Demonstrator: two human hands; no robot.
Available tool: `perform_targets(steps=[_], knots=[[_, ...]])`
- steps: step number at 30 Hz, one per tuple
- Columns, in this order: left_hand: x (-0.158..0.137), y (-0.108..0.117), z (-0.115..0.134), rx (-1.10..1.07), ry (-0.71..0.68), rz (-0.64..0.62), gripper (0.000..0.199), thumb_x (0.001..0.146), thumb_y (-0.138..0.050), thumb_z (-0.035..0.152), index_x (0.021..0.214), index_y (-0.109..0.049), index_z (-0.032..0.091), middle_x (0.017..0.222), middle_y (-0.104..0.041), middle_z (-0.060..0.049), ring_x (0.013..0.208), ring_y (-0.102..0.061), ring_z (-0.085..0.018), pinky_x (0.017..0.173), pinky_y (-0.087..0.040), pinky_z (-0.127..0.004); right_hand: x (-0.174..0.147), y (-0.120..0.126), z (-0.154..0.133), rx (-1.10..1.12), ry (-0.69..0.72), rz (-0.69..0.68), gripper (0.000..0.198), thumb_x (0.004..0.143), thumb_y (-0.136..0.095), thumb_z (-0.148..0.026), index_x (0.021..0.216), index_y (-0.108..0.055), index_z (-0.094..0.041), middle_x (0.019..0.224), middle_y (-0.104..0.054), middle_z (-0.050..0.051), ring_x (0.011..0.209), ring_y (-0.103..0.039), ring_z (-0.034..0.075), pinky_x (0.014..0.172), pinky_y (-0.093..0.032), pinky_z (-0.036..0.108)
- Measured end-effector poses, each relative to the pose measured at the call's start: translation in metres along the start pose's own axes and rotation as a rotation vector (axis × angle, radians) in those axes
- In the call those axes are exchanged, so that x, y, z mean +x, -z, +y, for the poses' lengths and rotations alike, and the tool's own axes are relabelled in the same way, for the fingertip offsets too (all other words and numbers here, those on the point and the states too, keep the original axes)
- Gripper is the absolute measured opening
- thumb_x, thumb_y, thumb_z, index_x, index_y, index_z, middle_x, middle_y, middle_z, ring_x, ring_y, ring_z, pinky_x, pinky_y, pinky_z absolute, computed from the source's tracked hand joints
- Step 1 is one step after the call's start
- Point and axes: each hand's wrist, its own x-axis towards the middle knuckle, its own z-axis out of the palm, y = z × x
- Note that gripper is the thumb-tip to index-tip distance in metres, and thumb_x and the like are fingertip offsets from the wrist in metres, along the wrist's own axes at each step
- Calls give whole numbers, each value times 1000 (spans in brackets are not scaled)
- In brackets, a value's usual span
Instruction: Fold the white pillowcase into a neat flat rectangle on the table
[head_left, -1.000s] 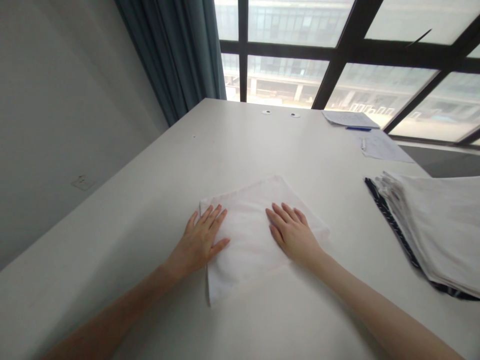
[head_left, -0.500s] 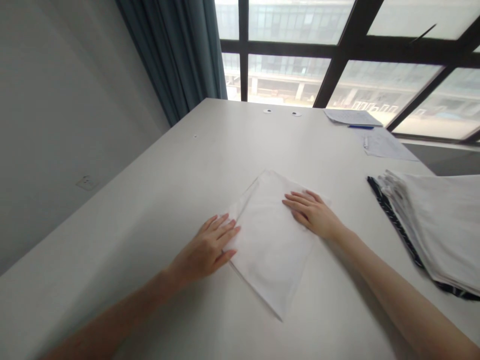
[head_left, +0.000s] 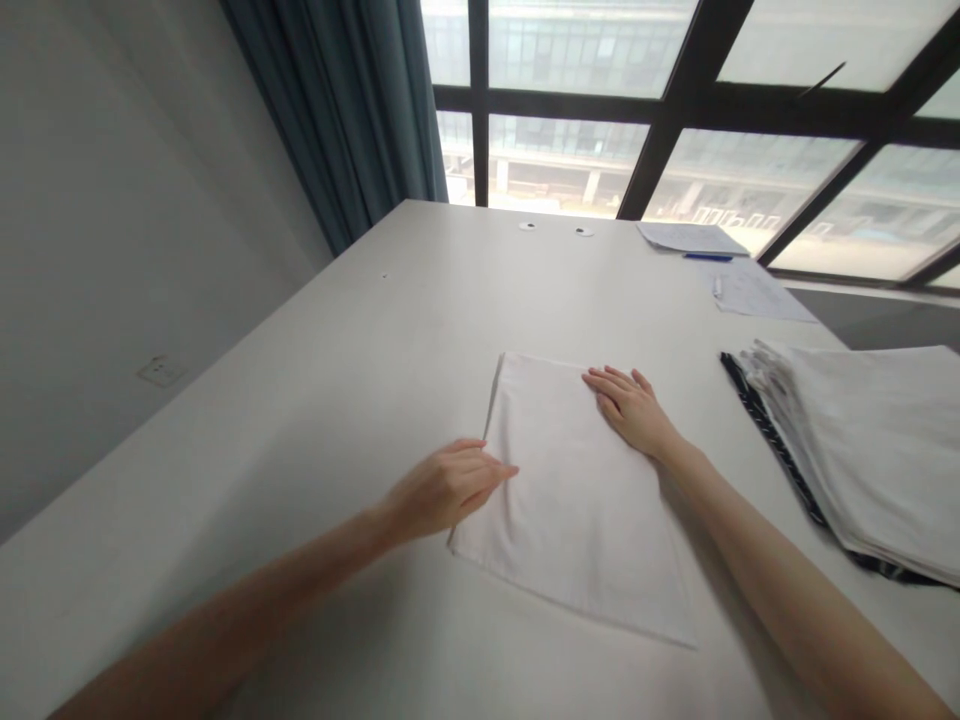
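While folded cloth (head_left: 574, 490) lies flat, left hand (head_left: 450, 487) at edge, right hand (head_left: 630, 408) atop

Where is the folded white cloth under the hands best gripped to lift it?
Probably at the free near-right corner of the folded white cloth, coming from the right: it lies flat, the left hand covers the left edge, and the right hand presses the far part.

No text, label, brand, number or sign is legible in this view. The sheets of paper (head_left: 690, 237) at the far edge of the table (head_left: 360, 400) carry faint marks that are too small and blurred to read. The folded white cloth (head_left: 570, 490) and the stack of cloths (head_left: 862, 440) to the right show no printing.
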Motion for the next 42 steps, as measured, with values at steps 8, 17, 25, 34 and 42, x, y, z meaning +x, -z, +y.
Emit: perform_targets(steps=[8, 17, 25, 34, 42], knots=[[26, -19, -39, 220, 174, -100, 43, 99, -38, 23, 141, -45, 20, 153, -37, -11, 145, -28, -25, 113, -33, -46, 12, 1, -17, 34, 78, 45, 43, 95, -35, -26, 130, -58, -23, 138, -58, 6, 134, -45, 22, 114, -24, 50], [22, -28, -54, -2, 244, 74, 41, 100, -30, 20, 137, -49, 20, 148, -46, -8, 142, -34, -18, 116, -32, -44, -35, 31, -84, 123, 270, 47, 27, 95, -42, -19, 109, -64, -19, 115, -69, 9, 109, -60, 21, 97, -42, 38], [23, -30, -55, 11, 410, 199, 42, 97, -34, 19, 136, -47, 11, 148, -42, -17, 137, -41, -23, 114, -36, -45, -104, 35, -170, 77, 568, -164, 10, 89, -60, -28, 87, -58, -19, 87, -63, 4, 81, -56, 21, 75, -43, 37], [21, -35, -62, 38, 413, 151, 44, 96, -35, 17, 138, -46, 8, 149, -42, -19, 137, -42, -26, 113, -37, -46, -115, 23, -167, 165, 622, 41, 15, 95, -49, -12, 85, -60, -17, 77, -60, 3, 75, -56, 17, 71, -39, 33], [21, -36, -62, 26, 427, 182, 43, 95, -37, 17, 137, -47, 13, 147, -44, -16, 135, -44, -25, 112, -38, -46, -116, 36, -162, 260, 606, 87, 14, 94, -50, -9, 87, -61, -14, 74, -58, 3, 68, -51, 15, 66, -38, 32]])
